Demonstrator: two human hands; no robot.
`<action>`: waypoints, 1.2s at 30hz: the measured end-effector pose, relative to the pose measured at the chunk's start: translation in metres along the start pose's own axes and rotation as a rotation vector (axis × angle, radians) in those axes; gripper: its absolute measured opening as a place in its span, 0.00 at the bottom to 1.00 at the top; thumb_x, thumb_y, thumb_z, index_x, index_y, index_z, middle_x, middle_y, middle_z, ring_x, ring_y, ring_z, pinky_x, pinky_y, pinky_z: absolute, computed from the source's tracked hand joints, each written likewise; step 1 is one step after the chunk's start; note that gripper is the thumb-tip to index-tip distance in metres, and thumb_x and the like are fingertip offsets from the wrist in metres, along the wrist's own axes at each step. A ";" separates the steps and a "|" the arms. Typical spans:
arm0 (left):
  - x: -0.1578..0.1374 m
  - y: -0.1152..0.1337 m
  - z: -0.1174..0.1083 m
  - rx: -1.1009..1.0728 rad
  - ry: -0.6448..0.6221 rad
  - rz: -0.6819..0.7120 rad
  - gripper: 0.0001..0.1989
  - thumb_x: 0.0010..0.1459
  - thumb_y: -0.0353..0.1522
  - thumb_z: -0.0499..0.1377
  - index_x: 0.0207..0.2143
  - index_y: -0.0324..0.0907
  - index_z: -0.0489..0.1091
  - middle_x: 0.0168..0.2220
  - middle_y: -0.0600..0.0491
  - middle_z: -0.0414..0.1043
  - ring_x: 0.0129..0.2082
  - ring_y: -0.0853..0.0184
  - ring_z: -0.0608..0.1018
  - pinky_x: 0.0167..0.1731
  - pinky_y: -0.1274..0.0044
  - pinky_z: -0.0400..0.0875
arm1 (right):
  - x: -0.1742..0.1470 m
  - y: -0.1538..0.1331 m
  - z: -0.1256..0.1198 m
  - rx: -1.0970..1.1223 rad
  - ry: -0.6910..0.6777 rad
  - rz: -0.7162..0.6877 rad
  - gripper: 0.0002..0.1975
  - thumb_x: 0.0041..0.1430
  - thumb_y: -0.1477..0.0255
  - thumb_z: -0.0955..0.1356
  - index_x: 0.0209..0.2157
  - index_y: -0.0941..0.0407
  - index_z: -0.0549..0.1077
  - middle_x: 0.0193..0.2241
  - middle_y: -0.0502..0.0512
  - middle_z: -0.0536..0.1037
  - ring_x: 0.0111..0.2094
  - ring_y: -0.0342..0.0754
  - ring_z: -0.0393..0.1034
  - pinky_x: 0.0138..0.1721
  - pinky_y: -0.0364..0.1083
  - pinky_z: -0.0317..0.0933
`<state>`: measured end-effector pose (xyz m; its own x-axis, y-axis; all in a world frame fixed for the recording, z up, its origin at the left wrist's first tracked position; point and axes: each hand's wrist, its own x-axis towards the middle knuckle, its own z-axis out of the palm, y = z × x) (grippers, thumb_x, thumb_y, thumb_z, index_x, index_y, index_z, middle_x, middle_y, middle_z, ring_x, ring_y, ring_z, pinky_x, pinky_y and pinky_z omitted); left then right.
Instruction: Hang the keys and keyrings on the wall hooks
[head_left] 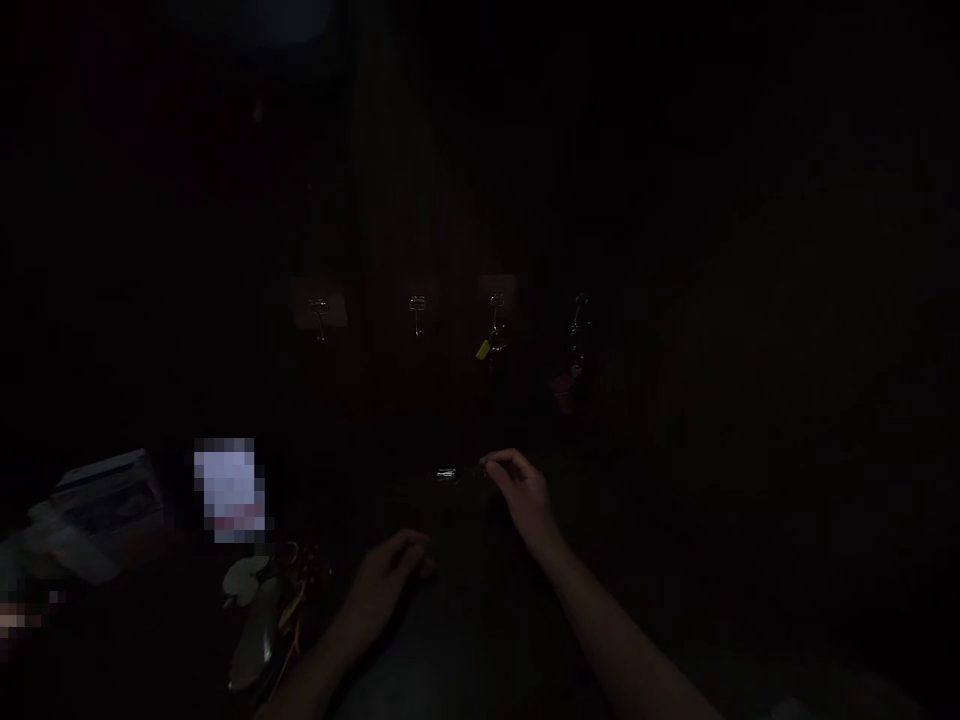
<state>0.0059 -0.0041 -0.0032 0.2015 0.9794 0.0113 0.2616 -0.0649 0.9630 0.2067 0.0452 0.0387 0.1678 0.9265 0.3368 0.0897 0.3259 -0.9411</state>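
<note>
The scene is very dark. My right hand (521,490) reaches over a dark surface with thumb and forefinger pinched together. A faint glint shows at its fingertips, too small and dim to name. Just left of those fingertips lies a small shiny metal piece (446,473), apart from the hand. My left hand (394,565) hovers or rests lower and further left, its fingers loosely bent, thumb and forefinger apart. Nothing shows in it, though its palm side is hidden.
Metal hooks (418,304) line the wall ahead; one carries a yellow-tagged key ring (484,349), another a dim reddish item (564,391). At left are a box (112,490), a lit, pixelated screen (229,490), a pale rounded object (255,635) and a cluttered bundle (304,575).
</note>
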 end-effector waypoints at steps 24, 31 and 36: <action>0.000 -0.001 0.000 0.023 -0.023 0.010 0.17 0.53 0.46 0.52 0.32 0.43 0.71 0.28 0.55 0.73 0.32 0.66 0.74 0.37 0.76 0.65 | 0.118 -0.122 -0.017 -0.013 0.127 -0.288 0.08 0.45 0.66 0.69 0.26 0.57 0.73 0.22 0.46 0.72 0.24 0.41 0.66 0.26 0.41 0.58; 0.002 -0.004 0.001 0.008 -0.017 0.004 0.17 0.53 0.46 0.52 0.33 0.43 0.71 0.27 0.55 0.73 0.31 0.67 0.74 0.36 0.77 0.66 | 0.132 -0.112 -0.015 0.001 0.111 -0.278 0.08 0.44 0.67 0.69 0.25 0.57 0.73 0.23 0.47 0.73 0.26 0.42 0.66 0.29 0.42 0.59; 0.002 -0.007 0.001 -0.002 -0.016 -0.013 0.18 0.52 0.46 0.53 0.35 0.43 0.71 0.28 0.54 0.74 0.31 0.66 0.74 0.36 0.77 0.67 | 0.130 -0.106 -0.012 0.039 0.133 -0.218 0.10 0.43 0.65 0.70 0.25 0.57 0.73 0.22 0.46 0.72 0.24 0.41 0.65 0.26 0.41 0.58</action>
<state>0.0054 -0.0016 -0.0101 0.2134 0.9770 -0.0056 0.2622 -0.0517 0.9636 0.2310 0.1289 0.1822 0.2765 0.8016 0.5301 0.1004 0.5245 -0.8455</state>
